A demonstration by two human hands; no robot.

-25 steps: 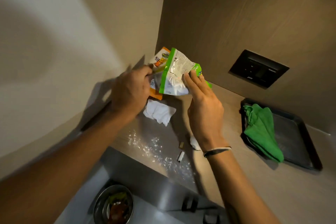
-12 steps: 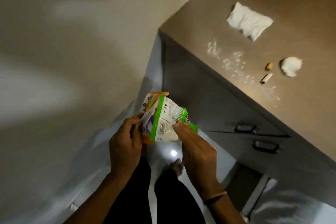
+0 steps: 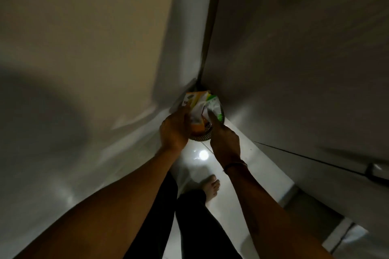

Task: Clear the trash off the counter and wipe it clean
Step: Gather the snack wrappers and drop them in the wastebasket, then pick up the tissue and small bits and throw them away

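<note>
I look down at the floor beside the cabinet. My left hand (image 3: 174, 130) grips an orange and white snack wrapper (image 3: 196, 101). My right hand (image 3: 224, 141) pinches a green and white wrapper (image 3: 214, 105). Both wrappers are held together low in the corner, right over a small round bin (image 3: 202, 137) whose dark ribbed rim shows between my wrists. Most of the bin is hidden by my hands and the wrappers. The counter top is out of view.
A grey cabinet front (image 3: 305, 69) with a dark drawer handle (image 3: 376, 172) stands on the right. A pale wall (image 3: 84, 48) closes the left side. My legs and bare foot (image 3: 212, 185) stand on the glossy white floor (image 3: 242, 166).
My view dropped from the counter to the floor corner. Both hands carried the wrappers down and forward, over the bin. The counter with its tissues and crumbs left the view.
</note>
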